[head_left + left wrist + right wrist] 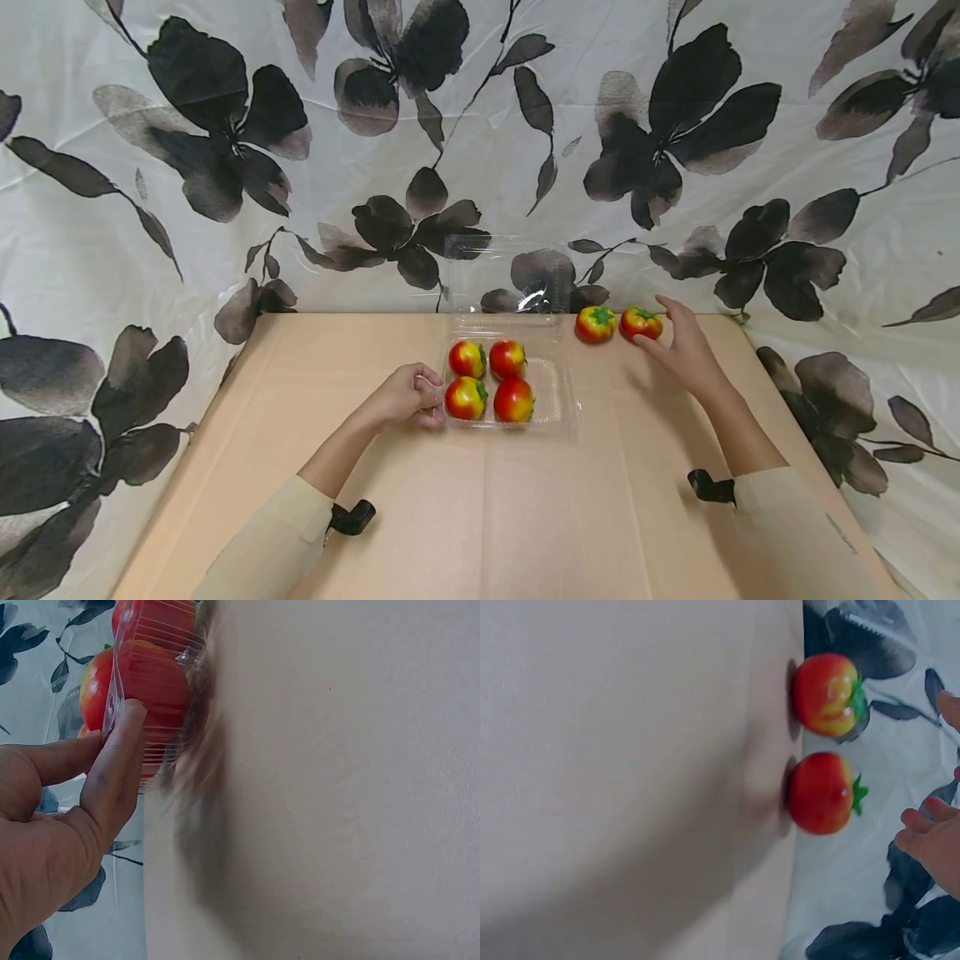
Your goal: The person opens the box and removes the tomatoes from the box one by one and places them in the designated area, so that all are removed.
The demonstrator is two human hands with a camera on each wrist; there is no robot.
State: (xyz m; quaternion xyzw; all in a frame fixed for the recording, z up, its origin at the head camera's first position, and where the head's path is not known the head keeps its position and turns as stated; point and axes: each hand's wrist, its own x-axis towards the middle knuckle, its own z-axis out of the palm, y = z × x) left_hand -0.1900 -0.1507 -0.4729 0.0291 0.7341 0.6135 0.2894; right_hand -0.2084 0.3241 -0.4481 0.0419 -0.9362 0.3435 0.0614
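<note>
— When checked from the head view, how to enter the left hand [408, 396]?

— As holding. Pinching the box [552, 392] by its left wall, thumb at the rim, fingers against the outer face; consistent with the left wrist view.

— Contents?

— Four tomatoes [513, 400], red and yellow. Set two by two across the left and middle of the box, lying on their sides, green tops towards the right.

— And condition of the lid [508, 271]?

— Clear, raised at the back. Standing open before the floral cloth [555, 208].

— And the right hand [681, 340]?

— Spread wide, thumb well away from the fingers, close to the right loose tomato [640, 322]. In the right wrist view, a visible gap between fingertips and tomato.

— Position of that tomato?

— On the table [562, 517], near its back edge, to the right of the box. Roughly upright, green top up. Just beside it, on the box side, the left loose tomato [596, 325], likewise roughly upright. Only a narrow gap between the two in the right wrist view.

— Anything at the wrists?

— Pale sleeves [270, 542] on both arms, with a black fitting [352, 518] at each cuff.
</note>
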